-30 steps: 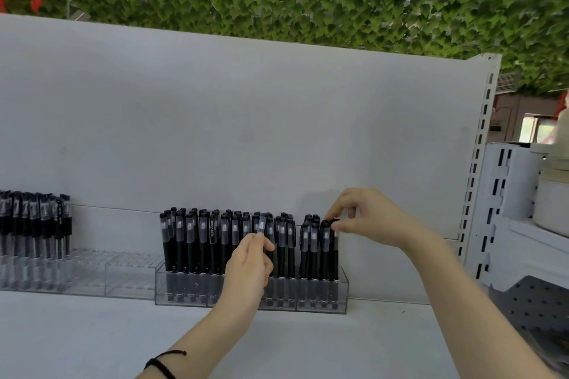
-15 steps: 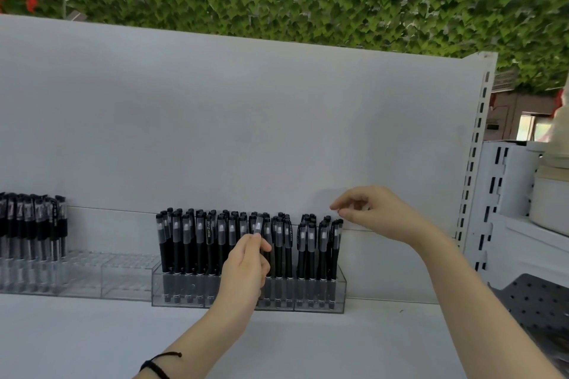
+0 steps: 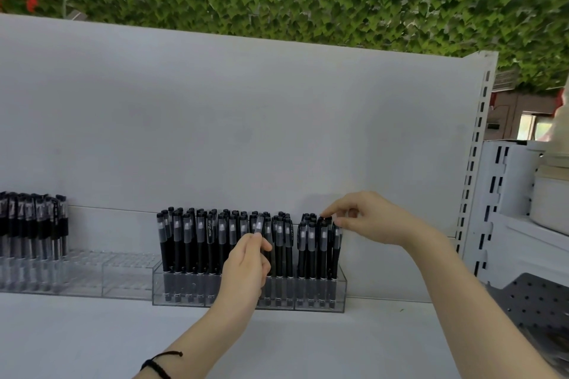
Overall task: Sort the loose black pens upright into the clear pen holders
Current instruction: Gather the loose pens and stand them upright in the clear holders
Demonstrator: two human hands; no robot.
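A clear pen holder [image 3: 320, 306] stands on the white shelf against the back panel, packed with several upright black pens [image 3: 209, 240]. My left hand [image 3: 248, 264] is in front of its middle and pinches one pen [image 3: 259, 224] by its clear cap, fingers curled round the barrel. My right hand [image 3: 366, 217] is at the holder's right end, thumb and forefinger pinching the top of a pen [image 3: 324, 221] in the rightmost group. A narrow gap shows between that group and the rest.
A second clear holder [image 3: 101, 274] stands to the left, its right part without pens, with more black pens [image 3: 34, 224] at its far left. A slotted white upright [image 3: 475, 181] and a perforated panel [image 3: 535, 301] bound the right. The white shelf surface [image 3: 92, 338] lies in front.
My right hand, lifted off the pens half a second ago, has come back down onto the tops of the rightmost pens. My left hand has stayed on the same pen.
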